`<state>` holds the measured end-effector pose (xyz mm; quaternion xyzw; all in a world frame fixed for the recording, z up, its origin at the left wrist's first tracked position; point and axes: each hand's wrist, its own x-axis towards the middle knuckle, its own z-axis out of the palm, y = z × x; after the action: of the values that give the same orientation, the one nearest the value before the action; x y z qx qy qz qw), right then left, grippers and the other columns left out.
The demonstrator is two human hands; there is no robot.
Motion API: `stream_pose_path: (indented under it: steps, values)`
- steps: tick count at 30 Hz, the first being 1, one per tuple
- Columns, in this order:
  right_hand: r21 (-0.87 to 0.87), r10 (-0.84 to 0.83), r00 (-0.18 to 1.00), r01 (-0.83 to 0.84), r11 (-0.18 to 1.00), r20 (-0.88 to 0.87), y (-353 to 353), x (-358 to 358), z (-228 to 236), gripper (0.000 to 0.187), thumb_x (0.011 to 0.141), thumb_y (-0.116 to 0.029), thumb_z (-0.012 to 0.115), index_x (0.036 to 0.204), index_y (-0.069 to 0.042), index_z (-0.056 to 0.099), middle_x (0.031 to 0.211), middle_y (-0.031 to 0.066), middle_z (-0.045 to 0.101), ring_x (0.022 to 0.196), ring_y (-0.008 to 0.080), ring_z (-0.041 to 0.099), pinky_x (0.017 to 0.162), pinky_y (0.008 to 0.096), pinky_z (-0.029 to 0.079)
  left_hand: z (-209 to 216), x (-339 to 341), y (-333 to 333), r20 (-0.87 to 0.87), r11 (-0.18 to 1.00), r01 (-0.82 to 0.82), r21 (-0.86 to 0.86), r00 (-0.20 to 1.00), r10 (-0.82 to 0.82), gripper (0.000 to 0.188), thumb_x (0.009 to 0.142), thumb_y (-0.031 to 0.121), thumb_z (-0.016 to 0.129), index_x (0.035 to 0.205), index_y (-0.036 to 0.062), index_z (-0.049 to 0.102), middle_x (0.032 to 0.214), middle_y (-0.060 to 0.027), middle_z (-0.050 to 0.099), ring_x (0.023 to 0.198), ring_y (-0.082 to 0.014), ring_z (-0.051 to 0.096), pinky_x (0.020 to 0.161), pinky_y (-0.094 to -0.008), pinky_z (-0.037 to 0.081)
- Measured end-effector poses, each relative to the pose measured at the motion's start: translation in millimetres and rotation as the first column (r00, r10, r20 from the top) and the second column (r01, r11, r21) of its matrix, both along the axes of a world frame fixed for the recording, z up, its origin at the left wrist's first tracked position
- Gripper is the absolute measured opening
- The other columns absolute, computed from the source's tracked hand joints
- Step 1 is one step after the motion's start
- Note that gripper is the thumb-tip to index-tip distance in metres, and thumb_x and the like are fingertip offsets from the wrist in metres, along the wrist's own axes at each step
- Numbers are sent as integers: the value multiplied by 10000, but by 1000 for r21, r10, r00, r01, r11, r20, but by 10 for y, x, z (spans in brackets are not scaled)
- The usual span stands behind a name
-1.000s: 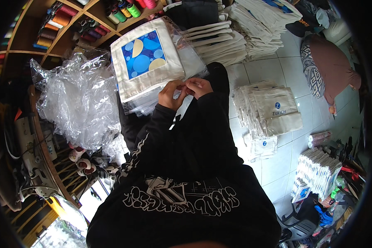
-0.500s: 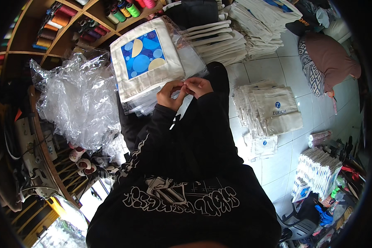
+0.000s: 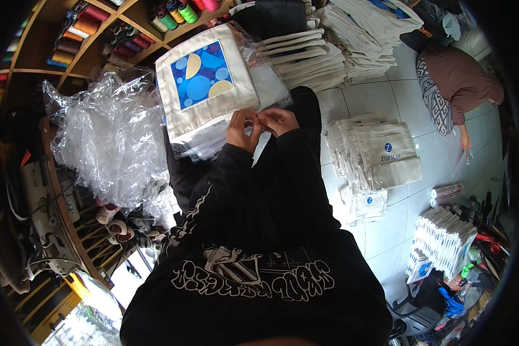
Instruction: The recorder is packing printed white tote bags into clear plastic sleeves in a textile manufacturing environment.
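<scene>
Head view, bag position: cream cloth bag (image 3: pixel 206 86) lies flat just beyond both hands, mostly fwd & to L of them; its near R corner is right by the fingertips.
Under bag: clear plastic (image 3: pixel 199 149) shows below near edge, w/ more sticking out on R side. Can't tell what bears the lot.
Bag looks: approx. square, off-white, rounded corners, slightly askew; printed panel (image 3: pixel 202 74) in blues w/ circles & a few cream half-rounds.
L hand (image 3: pixel 242 130): beside bag's near edge, thumb & index bent into a loop, tips close tog.
R hand (image 3: pixel 279 121): just R of L hand, fingers curled in, thumb & index tips drawn tog., nearly meeting the L tips.
Grip: both hands mostly closed, pinch-like; can't tell if anything thin, e.g. plastic edge, is held btwn tips.
Arms: both in black sleeves, coming up from lower edge, wrists angled inward over the lap.
L of bag: big crumpled heap of clear bags (image 3: pixel 109 144), shiny.
R of bag: stacked cream bags (image 3: pixel 303 55), folded, nr top; another bag pile (image 3: pixel 380 151) on tiled floor (image 3: pixel 380 236), well apart from hands.
Far R: co-worker (image 3: pixel 464 81) in brown top, bent over, one hand low.
Top L: wooden shelf w/ coloured thread spools (image 3: pixel 173 14).
</scene>
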<state>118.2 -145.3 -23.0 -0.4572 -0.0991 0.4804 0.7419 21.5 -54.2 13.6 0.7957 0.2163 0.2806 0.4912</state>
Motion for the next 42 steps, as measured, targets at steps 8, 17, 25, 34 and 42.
stream_pose_path:
  steps: [8,17,25,34,42]
  values:
    - [-4,-13,1000,13,1000,-23,19,-4,-10,128,812,-68,610,889,34,606,823,79,628,733,121,606,657,212,493,-98,23,25,39,990,-51,133,998,46,110,716,10,578,802,-9,512,792,-119,549,667,-219,587,577,-275,494]
    - [-21,20,1000,-20,1000,-18,-3,10,-9,146,800,-99,633,896,10,614,820,66,629,747,114,608,671,219,495,-17,-55,13,-44,996,-78,-32,996,77,132,709,54,626,804,-6,557,721,-89,597,606,-165,608,562,-259,495]
    - [-31,-17,1000,18,999,21,8,-10,8,150,784,-106,655,875,8,625,771,53,627,709,103,595,651,215,484,110,-36,-12,-80,995,-92,35,992,95,135,703,86,659,783,-5,599,729,-103,624,650,-175,635,568,-254,506]
    - [-9,1,998,0,1000,63,6,2,-24,134,780,-84,654,871,10,627,780,49,629,693,85,581,636,203,472,130,20,-39,-78,987,-106,122,990,116,108,690,51,632,742,-12,560,709,-113,581,606,-188,609,563,-266,496]
    - [-32,23,995,-20,999,94,6,11,-69,143,777,-76,654,888,10,623,805,46,630,725,81,582,637,196,465,-31,60,-33,-18,966,-97,240,994,104,131,665,30,599,704,-3,479,643,-94,498,542,-195,513,518,-294,432]
